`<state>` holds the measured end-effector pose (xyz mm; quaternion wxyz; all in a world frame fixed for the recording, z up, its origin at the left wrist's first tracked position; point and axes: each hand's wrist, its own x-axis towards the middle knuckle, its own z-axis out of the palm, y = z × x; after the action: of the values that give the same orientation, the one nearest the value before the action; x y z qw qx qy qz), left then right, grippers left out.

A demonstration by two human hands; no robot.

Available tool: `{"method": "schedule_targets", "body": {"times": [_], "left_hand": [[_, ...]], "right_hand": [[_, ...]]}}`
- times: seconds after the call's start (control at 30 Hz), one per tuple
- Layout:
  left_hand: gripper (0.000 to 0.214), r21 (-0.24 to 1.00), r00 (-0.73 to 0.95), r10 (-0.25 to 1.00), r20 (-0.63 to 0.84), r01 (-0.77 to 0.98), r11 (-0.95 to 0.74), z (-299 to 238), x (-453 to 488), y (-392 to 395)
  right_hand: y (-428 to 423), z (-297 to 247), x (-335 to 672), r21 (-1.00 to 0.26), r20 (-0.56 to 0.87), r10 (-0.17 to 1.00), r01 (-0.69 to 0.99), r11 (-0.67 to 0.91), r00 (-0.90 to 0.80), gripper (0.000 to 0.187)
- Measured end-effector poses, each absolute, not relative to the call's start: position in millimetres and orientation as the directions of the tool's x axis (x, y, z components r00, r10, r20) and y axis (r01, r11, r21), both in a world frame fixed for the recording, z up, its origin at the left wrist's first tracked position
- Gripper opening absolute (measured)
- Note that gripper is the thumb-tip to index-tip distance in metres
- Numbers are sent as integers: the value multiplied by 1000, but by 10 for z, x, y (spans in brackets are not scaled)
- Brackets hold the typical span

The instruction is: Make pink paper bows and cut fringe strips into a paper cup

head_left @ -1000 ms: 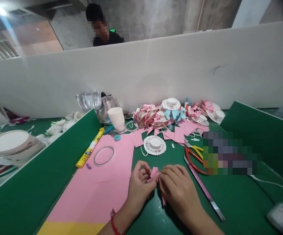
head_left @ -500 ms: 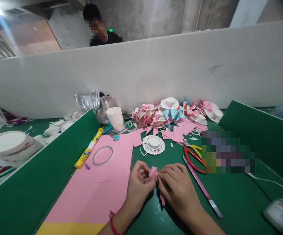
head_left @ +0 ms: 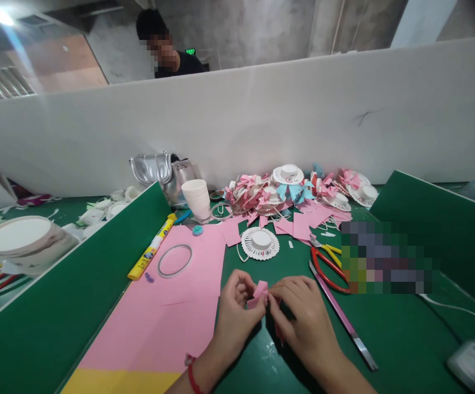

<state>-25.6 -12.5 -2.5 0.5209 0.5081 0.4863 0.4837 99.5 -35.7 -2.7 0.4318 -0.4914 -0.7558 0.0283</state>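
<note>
Between my two hands is a small folded pink paper bow [head_left: 259, 293], held above the green table. My left hand [head_left: 241, 301] pinches its left side, fingers closed. My right hand [head_left: 297, 306] is closed on the bow's right side, and a pink tail partly shows beneath its fingers. Just beyond my hands lies a small white paper hat [head_left: 261, 241] with a fringed, scalloped brim and a white string loop. Pink paper sheets [head_left: 188, 323] lie to the left of my left hand.
Red-handled pliers [head_left: 328, 271] and a pink-and-silver cutter knife [head_left: 344, 314] lie at the right. On the left are a yellow glue stick [head_left: 151, 249] and a tape ring [head_left: 174, 261]. Stacked paper cups [head_left: 196, 198] and a heap of decorated hats [head_left: 262, 194] stand behind. Green dividers [head_left: 77, 262] flank the table.
The pink tail that hung below my right hand is now mostly hidden behind its fingers. Both hands still hold the bow, and the whole view has shifted slightly.
</note>
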Motion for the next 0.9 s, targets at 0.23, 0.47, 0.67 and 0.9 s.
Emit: {"method": "schedule_targets", "body": {"times": [0.23,0.47,0.67,0.9], "left_hand": [[23,1000,63,998,17,-13,-16,-44,-241,-116],[26,996,58,998,-40,-73,44,16,-281,-103],[27,971,53,989,-141,-188,149,41,-336,-88],[30,924,88,973,-213,-305,230,93,-364,-89]], "right_hand": [[-355,-30,974,-530,609,789,702,476,-75,17],[-327,-40,988,-724,530,840,577,378,115,13],[-257,-18,1049,-901,340,910,358,243,237,12],[-81,-46,1256,-979,100,956,198,46,276,12]]}}
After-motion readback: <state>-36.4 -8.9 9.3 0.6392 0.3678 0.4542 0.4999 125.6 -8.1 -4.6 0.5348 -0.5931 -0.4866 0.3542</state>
